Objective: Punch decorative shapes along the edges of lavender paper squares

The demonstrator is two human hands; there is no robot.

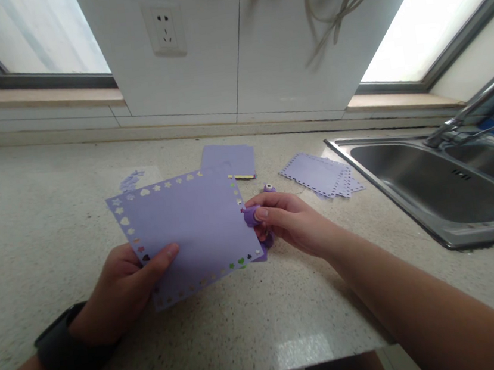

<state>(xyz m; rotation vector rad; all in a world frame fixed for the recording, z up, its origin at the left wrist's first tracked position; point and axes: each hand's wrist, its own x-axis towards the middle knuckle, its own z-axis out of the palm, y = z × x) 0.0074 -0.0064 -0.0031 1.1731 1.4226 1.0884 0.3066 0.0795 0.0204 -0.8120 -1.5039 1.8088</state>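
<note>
Head view: right fingers [278, 216] hold purple punch [251, 217], seemingly gripping paper [193, 221].

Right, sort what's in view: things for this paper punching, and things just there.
Part of the job:
- patterned purple sheet, in the left hand
- purple punch, in the right hand
- plain-looking paper
- punched sheets
- paper scraps

Just there:
- sink
- faucet
- cord
- wall socket

The sheet [190, 234] is lavender, bordered with cut-out hearts, stars and flowers. The punch [251, 217] is deeper purple. The table [55, 232] is pale cream with fine dark speckles; the wristband [66, 348] is black, the sink [427, 187] silver-grey, the wall tiles [207, 82] white with dark lines.
</note>
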